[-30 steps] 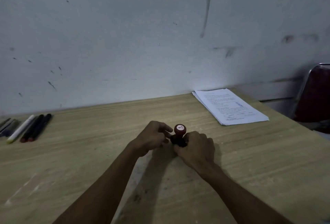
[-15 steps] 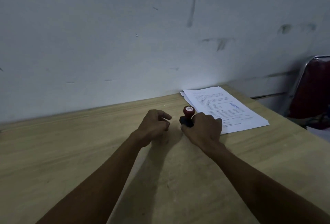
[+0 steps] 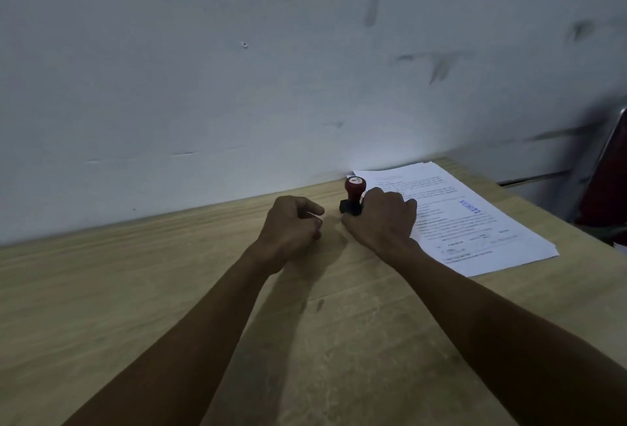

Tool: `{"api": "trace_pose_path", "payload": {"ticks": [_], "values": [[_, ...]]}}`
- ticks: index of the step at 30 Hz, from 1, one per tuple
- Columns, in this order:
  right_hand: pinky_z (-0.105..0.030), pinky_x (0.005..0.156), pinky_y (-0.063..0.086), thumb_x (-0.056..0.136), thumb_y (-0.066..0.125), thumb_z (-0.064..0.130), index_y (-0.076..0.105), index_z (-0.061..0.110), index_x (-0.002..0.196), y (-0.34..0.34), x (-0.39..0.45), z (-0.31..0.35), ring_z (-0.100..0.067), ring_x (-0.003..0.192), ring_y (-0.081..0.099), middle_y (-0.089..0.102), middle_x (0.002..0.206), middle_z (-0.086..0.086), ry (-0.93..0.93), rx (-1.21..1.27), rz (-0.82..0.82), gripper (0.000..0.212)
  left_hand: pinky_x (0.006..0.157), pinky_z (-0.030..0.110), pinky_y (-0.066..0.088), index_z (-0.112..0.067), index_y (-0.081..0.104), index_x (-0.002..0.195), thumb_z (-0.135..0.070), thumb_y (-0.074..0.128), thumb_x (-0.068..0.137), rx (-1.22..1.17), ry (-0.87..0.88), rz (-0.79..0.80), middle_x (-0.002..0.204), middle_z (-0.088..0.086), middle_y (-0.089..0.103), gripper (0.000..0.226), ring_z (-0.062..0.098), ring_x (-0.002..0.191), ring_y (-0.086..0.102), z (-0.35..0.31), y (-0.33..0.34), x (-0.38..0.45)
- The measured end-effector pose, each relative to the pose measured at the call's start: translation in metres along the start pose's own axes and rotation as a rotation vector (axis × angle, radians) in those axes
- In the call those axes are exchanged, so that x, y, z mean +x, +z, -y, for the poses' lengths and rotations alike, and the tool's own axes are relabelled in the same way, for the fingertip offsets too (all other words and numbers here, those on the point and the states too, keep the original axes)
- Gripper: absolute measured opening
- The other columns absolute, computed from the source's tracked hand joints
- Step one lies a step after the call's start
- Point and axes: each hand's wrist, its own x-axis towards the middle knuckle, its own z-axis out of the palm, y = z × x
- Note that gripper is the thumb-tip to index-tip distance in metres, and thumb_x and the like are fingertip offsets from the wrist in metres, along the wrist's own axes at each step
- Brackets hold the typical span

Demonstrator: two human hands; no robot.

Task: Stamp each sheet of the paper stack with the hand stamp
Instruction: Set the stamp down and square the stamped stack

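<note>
Because we hold the hand stamp point(image 3: 353, 196) upright in our right hand point(image 3: 381, 222), fingers closed round its base, at the paper stack point(image 3: 475, 222)'s nine o'clock edge, it seems poised for stamping (its die is hidden), while our left hand point(image 3: 291, 225) rests loosely curled, empty.

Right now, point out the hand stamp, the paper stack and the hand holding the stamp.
hand stamp point(image 3: 355, 184): head view, on its round red knob.
paper stack point(image 3: 502, 239): head view, on the printed top sheet, right of the hand.
right hand point(image 3: 381, 222): head view, on the back of the hand.
</note>
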Motion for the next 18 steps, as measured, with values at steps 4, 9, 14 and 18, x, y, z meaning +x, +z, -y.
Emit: {"api": "trace_pose_path", "payload": {"ticks": [4, 9, 14, 18], "values": [[-0.039, 0.084, 0.034, 0.068, 0.067, 0.060, 0.058, 0.019, 0.093, -0.010, -0.002, -0.003, -0.028, 0.102, 0.058, 0.065, 0.096, -0.003, 0.008, 0.007, 0.130, 0.049, 0.054, 0.022, 0.047, -0.007, 0.069, 0.099, 0.000, 0.060, 0.086, 0.009, -0.027, -0.040, 0.088, 0.009, 0.069, 0.018, 0.019, 0.073, 0.069, -0.003, 0.008, -0.003], [-0.031, 0.078, 0.041, 0.057, 0.072, 0.035, 0.061, 0.026, 0.103, -0.040, -0.005, -0.034, -0.017, 0.100, 0.057, 0.059, 0.094, 0.008, 0.163, 0.455, 0.198, 0.048, 0.074, 0.040, 0.060, -0.006, 0.071, 0.084, 0.001, 0.056, 0.082, -0.061, -0.168, -0.012, 0.079, 0.015, 0.072, 0.017, 0.027, 0.076, 0.071, -0.016, 0.043, -0.018], [-0.036, 0.086, 0.041, 0.075, 0.062, 0.020, 0.055, 0.020, 0.116, -0.057, 0.003, -0.094, -0.027, 0.115, 0.052, 0.056, 0.120, -0.006, 0.253, 0.354, 0.084, 0.042, 0.074, 0.039, 0.058, -0.003, 0.062, 0.089, -0.001, 0.051, 0.083, -0.206, -0.213, 0.042, 0.089, 0.018, 0.066, 0.012, 0.029, 0.080, 0.065, -0.045, 0.100, -0.022], [-0.048, 0.104, 0.032, 0.083, 0.059, 0.044, 0.041, 0.010, 0.132, -0.063, 0.008, -0.150, -0.040, 0.130, 0.035, 0.039, 0.140, -0.021, 0.397, -0.020, 0.208, 0.062, 0.061, 0.026, 0.046, -0.010, 0.056, 0.105, -0.003, 0.047, 0.087, -0.329, -0.278, 0.064, 0.096, 0.002, 0.060, 0.022, 0.019, 0.079, 0.057, -0.072, 0.134, -0.017]]}}
